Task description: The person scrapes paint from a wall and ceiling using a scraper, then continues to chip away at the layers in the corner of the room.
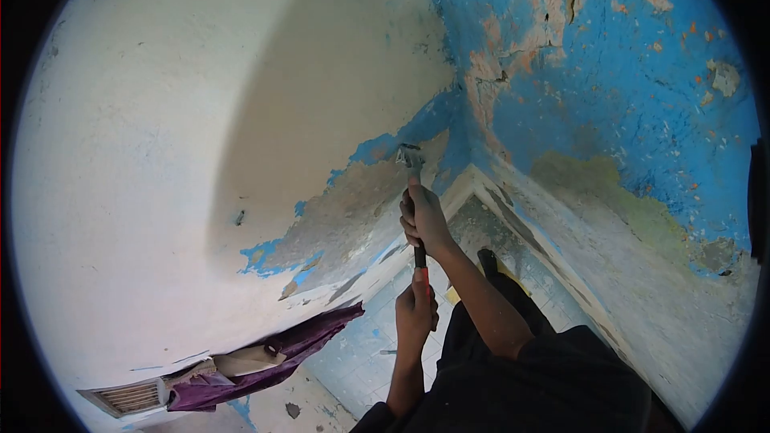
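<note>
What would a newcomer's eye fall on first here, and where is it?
Probably the vivid blue, cracked and flaking wall at upper right. Then, near the middle, the right hand above the left hand on a long-handled tool. Purple cloth stands out at lower left, beside a slatted vent.

Interior room, corner section, under renovation or in disrepair by my view. Walls: one mostly off-white (pixel 152 112), one blue (pixel 577 96), both with paint flaked to grey and orange patches; cracks in the blue. Floor: pale tiles (pixel 353 373), blue-flecked. Fittings: one slatted vent (pixel 128 398), purple cloth (pixel 241 377) beside it. Building type: I cannot tell.
</note>
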The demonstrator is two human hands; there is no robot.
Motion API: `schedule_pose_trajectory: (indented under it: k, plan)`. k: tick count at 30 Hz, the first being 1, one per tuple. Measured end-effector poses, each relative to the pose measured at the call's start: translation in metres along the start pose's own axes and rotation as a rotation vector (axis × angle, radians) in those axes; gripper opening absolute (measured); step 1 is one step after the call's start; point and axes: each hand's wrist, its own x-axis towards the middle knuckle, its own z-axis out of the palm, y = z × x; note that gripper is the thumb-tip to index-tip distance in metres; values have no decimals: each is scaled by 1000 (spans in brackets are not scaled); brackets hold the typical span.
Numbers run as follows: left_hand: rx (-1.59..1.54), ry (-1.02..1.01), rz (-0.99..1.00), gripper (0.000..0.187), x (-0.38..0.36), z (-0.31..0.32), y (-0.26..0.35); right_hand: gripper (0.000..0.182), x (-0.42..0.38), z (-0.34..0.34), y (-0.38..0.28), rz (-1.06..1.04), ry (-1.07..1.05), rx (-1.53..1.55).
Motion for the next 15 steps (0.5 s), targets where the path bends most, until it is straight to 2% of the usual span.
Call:
schedule_pose_trajectory:
  k: [4, 5, 9, 12, 13, 15]
  plan:
    - [-8, -26, -37, 57, -5, -9, -2, 46, -7, 9, 5, 50, -4, -45]
    - [-6, -28, -38, 57, -1, -3, 1, 46, 2, 0, 3, 35, 56, -53]
    - [-35, -33, -11, 61, -8, -6, -15, 45, -4, 0, 11, 15, -43, -48]
    - [-68, -82, -19, 59, -3, -4, -10, 44, 2, 1, 10, 14, 64, -125]
    - [-83, -101, -13, 58, 5, 3, -9, 43, 6, -8, 1, -21, -25, -104]
    - [-77, -72, 6, 56, 11, 3, -16, 43, 4, -4, 7, -15, -30, -78]
